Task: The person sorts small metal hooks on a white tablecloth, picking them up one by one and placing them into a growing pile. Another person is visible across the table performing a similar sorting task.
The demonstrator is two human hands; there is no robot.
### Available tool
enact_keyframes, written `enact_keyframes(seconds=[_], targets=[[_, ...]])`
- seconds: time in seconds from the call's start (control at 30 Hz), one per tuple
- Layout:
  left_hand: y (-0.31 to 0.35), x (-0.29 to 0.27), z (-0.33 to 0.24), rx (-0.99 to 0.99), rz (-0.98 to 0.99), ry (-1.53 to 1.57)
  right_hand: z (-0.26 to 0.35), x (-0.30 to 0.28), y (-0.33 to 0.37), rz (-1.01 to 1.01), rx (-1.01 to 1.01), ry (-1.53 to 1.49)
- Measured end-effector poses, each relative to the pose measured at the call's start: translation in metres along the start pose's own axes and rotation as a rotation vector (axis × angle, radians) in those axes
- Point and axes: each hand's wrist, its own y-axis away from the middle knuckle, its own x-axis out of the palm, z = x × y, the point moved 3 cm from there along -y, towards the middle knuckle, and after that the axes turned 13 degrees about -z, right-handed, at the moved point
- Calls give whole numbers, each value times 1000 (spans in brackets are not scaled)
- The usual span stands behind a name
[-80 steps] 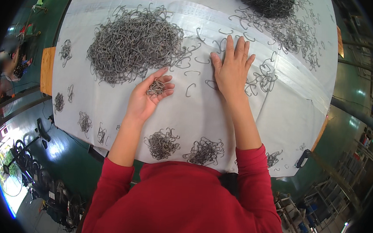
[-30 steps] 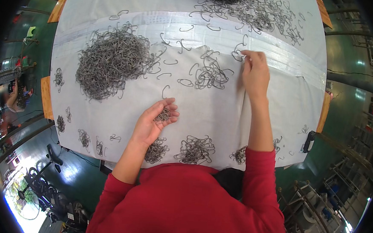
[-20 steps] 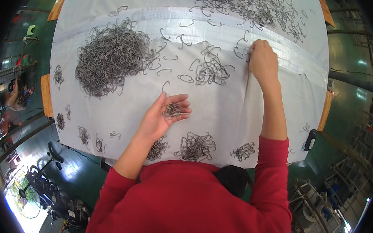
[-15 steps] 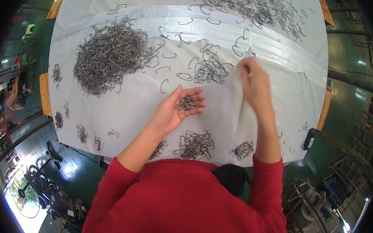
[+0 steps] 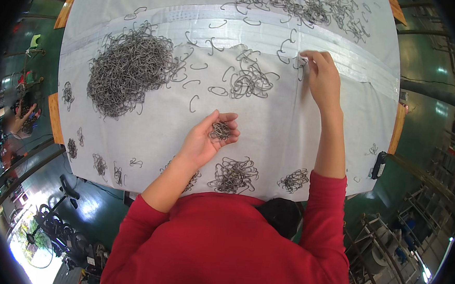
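Note:
My left hand [image 5: 202,138] is cupped palm up above the near middle of the table, holding a small bunch of curved grey wire hooks [image 5: 221,130]. Farther off to the right, my right hand [image 5: 323,77] reaches down to the cloth with fingers bent and pinching at a wire hook [image 5: 301,68]. Its thumb is partly hidden. Between the two hands and a little farther away lies a loose small heap of the same hooks [image 5: 252,83]. Single hooks are scattered to the left of that heap.
A large pile of hooks [image 5: 130,71] stands on the left of the cloth-covered table [image 5: 269,134], and another spread [image 5: 319,9] covers the far side. Clear tape [image 5: 347,55] crosses the cloth. Small clusters [image 5: 234,174] line the near edge; a black device [image 5: 378,165] sits at the right edge.
My right hand has moved slightly away from me and its fingers have come onto a hook. The left hand, with its bunch, has shifted a little left in the picture.

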Motion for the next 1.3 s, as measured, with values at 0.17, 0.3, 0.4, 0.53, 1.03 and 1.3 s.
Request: enact_keyframes(seconds=[0.17,0.3,0.4,0.53,1.03,1.3], targets=[[14,-18,-8,63,-32,-3,16,24,-20,71,-71,62],[24,-40,-17,135,-119,16,42,29,-4,203,-139,-40],[26,-59,-23,161,-148,63,52,29,18,349,-165,-47],[25,-64,-24,171,-145,76,46,23,16,203,-53,45],[22,-59,-26,194,-94,14,69,34,17,379,-102,-82],[20,-61,-27,200,-53,11,66,27,31,280,-116,-14]])
